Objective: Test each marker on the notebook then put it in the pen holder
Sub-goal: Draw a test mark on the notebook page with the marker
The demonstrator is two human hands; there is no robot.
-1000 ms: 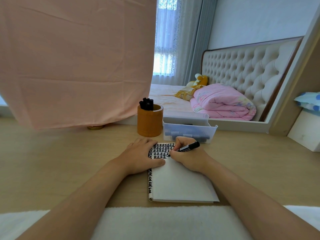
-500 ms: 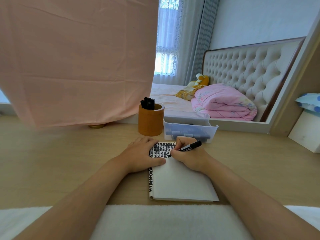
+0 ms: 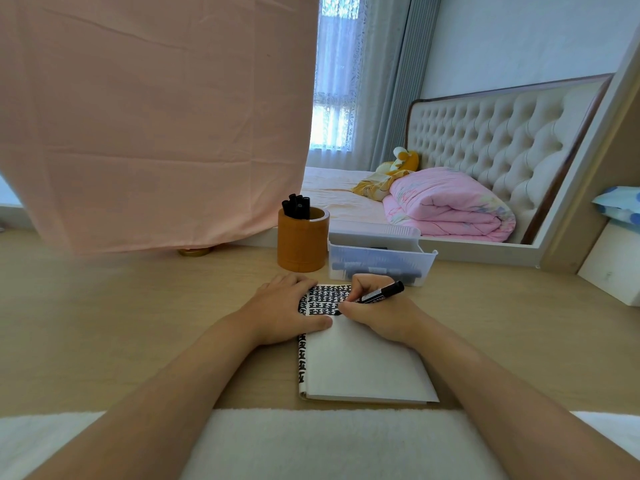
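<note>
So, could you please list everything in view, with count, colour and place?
notebook: one, white page, black marks across the top, on the desk centre
marker: one, black, in the right hand, tip on the page
pen holder: one, orange-brown, behind the notebook
markers in holder: several, black, upright
plastic bin: one, translucent, right of the holder, dark markers inside
desk: one, light wood
cloth: one, pink, hanging at left
quilt: one, pink, folded on the bed
plush toy: one, yellow, beside the quilt
left hand: flat on the notebook
right hand: gripping the marker
</note>
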